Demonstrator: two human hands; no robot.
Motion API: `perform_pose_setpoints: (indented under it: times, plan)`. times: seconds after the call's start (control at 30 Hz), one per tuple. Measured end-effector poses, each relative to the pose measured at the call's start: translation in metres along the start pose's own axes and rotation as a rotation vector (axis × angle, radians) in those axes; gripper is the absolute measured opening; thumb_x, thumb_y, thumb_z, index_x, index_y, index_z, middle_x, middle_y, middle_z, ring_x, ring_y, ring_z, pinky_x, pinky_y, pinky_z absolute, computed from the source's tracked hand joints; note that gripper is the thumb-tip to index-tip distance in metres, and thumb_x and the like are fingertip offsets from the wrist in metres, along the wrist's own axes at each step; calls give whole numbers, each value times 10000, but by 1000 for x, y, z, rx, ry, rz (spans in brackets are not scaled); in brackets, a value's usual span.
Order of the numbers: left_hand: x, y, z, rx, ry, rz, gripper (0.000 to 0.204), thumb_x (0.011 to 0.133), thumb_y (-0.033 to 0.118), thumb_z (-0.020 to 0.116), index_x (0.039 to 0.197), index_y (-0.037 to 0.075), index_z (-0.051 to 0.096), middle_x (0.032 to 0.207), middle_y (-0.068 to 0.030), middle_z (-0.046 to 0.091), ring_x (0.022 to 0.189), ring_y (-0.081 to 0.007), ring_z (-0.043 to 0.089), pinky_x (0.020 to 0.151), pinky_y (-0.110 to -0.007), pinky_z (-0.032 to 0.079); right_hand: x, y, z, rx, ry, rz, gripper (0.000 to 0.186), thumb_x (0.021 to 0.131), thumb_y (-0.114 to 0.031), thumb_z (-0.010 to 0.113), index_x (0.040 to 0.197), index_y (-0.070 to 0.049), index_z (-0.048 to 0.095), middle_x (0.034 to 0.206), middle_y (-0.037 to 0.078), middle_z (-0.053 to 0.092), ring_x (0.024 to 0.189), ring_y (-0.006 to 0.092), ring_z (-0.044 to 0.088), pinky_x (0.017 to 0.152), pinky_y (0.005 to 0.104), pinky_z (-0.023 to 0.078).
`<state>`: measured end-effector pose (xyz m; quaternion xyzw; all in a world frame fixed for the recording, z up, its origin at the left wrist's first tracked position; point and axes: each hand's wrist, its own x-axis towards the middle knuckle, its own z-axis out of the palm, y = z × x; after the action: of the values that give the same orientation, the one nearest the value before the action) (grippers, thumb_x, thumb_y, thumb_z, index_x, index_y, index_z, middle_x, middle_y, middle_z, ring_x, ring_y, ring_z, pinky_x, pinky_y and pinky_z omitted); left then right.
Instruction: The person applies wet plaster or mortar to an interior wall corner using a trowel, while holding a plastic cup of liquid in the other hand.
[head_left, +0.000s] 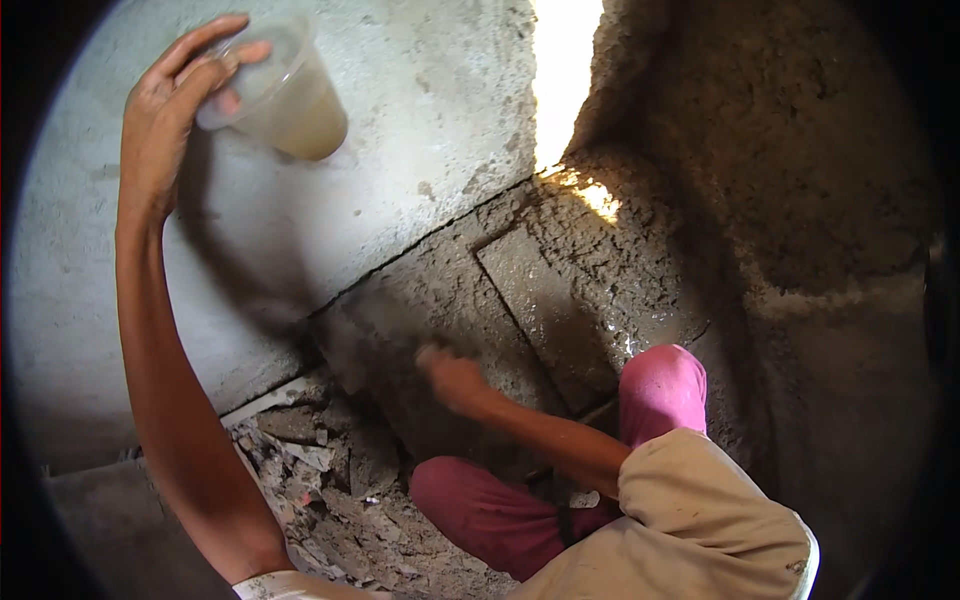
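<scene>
Left hand (175, 95) raised, fingers wrapped round clear plastic cup (280, 95) of murky water, against grey plastered wall (420, 110). Right hand (450, 378) blurred on wet mortar surface (560, 290), grip unclear. Rubble (320, 480) on floor below.

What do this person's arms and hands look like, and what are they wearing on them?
Both forearms are bare and lean. The left hand and right hand wear no gloves; no watch or rings are visible. A short beige sleeve covers the right upper arm, and a pale sleeve edge shows on the left.
</scene>
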<state>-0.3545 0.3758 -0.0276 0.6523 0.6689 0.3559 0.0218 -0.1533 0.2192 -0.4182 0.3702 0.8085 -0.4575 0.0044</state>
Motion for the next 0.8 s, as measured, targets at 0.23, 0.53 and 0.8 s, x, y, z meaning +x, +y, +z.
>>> perform_pose_setpoints:
  times: [0.23, 0.53, 0.8]
  plan:
    - [5, -5, -1, 25, -42, -44, 503, 828, 436, 634, 1258, 177, 666, 1081, -66, 720, 1082, -207, 649, 1018, -400, 464, -74, -9, 9, 569, 10, 103, 426, 934, -254, 591, 1310, -109, 454, 964, 188, 661, 785, 339, 687, 661, 472, 533]
    - [-2, -10, -5, 61, 5, -42, 522, 815, 464, 630, 1260, 194, 667, 1159, -74, 694, 1116, -235, 636, 1017, -426, 466, -92, 72, 16, 1095, -27, 483, 488, 900, -340, 698, 1285, -110, 504, 690, 17, 539, 470, 114, 505, 392, 301, 419]
    - [-4, 3, 5, -29, 5, -45, 414, 874, 291, 601, 1246, 118, 662, 820, -13, 724, 829, -108, 604, 1019, -345, 400, 40, 99, -16, 815, 429, 393, 465, 896, -342, 703, 1224, -71, 516, 749, 80, 593, 555, 175, 585, 471, 340, 483]
